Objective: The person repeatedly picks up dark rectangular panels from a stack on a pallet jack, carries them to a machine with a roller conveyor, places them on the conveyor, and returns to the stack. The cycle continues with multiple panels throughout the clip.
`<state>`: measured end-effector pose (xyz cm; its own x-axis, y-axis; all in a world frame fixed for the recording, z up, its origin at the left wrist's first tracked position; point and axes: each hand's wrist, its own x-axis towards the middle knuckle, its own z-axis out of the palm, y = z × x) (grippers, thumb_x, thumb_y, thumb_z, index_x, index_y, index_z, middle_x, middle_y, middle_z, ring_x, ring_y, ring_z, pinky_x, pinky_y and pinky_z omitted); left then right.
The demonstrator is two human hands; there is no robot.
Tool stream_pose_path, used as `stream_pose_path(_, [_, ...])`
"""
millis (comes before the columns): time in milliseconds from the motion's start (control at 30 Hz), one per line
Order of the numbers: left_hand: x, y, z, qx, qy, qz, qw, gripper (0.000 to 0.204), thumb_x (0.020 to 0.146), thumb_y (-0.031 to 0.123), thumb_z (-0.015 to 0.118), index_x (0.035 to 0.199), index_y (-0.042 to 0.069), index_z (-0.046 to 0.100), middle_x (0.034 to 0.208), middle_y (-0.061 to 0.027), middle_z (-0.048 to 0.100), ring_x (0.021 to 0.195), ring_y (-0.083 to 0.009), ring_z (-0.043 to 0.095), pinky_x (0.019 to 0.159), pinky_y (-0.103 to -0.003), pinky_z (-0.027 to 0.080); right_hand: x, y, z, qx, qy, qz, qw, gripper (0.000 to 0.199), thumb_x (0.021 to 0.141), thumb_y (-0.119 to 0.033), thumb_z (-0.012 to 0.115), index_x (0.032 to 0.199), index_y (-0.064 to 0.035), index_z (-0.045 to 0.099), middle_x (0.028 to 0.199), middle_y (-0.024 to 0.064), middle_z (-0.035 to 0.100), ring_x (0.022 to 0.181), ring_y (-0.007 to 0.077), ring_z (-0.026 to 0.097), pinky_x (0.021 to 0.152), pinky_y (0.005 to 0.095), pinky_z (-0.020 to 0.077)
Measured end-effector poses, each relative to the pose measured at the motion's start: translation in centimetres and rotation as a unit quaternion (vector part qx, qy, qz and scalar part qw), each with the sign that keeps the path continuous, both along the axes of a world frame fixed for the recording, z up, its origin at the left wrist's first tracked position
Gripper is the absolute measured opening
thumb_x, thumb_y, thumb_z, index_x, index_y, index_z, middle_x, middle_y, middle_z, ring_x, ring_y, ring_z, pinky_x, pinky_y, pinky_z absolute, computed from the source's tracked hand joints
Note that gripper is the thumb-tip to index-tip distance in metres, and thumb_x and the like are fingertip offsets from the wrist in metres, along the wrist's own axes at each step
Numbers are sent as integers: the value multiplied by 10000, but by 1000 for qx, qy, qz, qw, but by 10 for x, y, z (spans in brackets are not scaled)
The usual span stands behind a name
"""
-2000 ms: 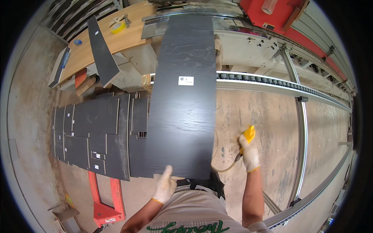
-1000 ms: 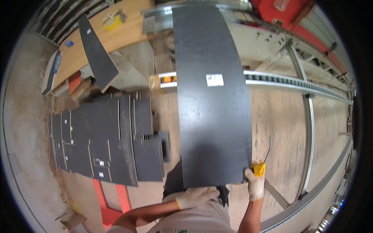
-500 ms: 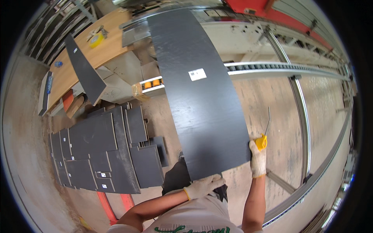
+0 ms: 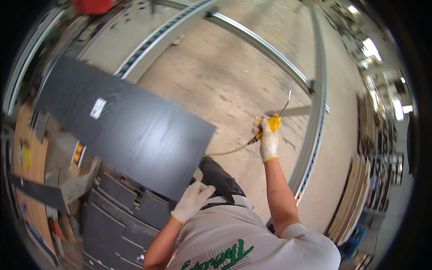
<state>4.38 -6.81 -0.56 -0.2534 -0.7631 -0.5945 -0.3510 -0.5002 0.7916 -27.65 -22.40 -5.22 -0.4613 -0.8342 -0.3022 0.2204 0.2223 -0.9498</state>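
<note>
We see one long dark board (image 4: 135, 130) on the left. It runs from close to our belly out to the far left, and its top is bare but for a small white label (image 4: 98, 108). Our left hand (image 4: 193, 201), in a pale glove, is at the near corner of the board. Its fingers lie close together, but we cannot tell if they pinch the board or only rest by it.

Our right hand (image 4: 267, 137) wears a pale glove too. It is wrapped tight around a yellow air gun (image 4: 273, 123), to the right of the board and well apart from it. A thin bent metal tube (image 4: 286, 102) sticks out the far side of the gun. A hose (image 4: 230, 151) runs from the gun back to the left, toward the board.

A rail with black rollers (image 4: 164, 40) goes off from the far side of the board. On the near left, lower than our board, we see a pile of more dark boards (image 4: 105, 229). Farther left is a wooden table (image 4: 38, 164). On the right, past a long metal rail (image 4: 318, 112), stands a stack of pale sheets (image 4: 351, 202).
</note>
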Motion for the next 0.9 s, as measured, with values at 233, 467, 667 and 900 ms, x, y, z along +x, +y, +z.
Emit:
stream_pose_path(233, [-6, 2, -5, -12, 1, -49, 999, 448, 1020, 395, 738, 989, -52, 742, 840, -153, 764, 780, -201, 717, 761, -377, 565, -175, 70, 42, -48, 164, -288, 942, 382, 1048, -407, 681, 1077, -27, 667, 881, 84, 735, 703, 180, 670, 647, 357, 551])
stream_pose_path(467, [1, 8, 0, -17, -38, -97, 994, 487, 1002, 452, 722, 979, -33, 765, 853, -169, 777, 821, -238, 749, 781, -384, 573, -255, 137, 45, 173, 207, -507, 818, 514, 979, -472, 633, 1011, 27, 751, 931, 131, 716, 769, 266, 670, 714, 444, 542])
stream_pose_path(667, [3, 20, -4, -50, -49, -120, 990, 496, 987, 466, 708, 969, -24, 774, 842, -165, 765, 815, -234, 737, 781, -401, 561, -251, 124, 59, 226, 255, -477, 811, 490, 958, -405, 621, 1082, 51, 749, 974, 148, 740, 793, 277, 697, 716, 441, 553])
stream_pose_path(900, [9, 27, -12, -51, -39, -116, 991, 507, 1006, 482, 680, 960, -15, 770, 859, -183, 772, 853, -317, 748, 932, -485, 466, -228, 123, 65, 242, 291, -489, 786, 431, 935, -365, 661, 1078, 33, 745, 941, 170, 759, 794, 296, 734, 703, 439, 586])
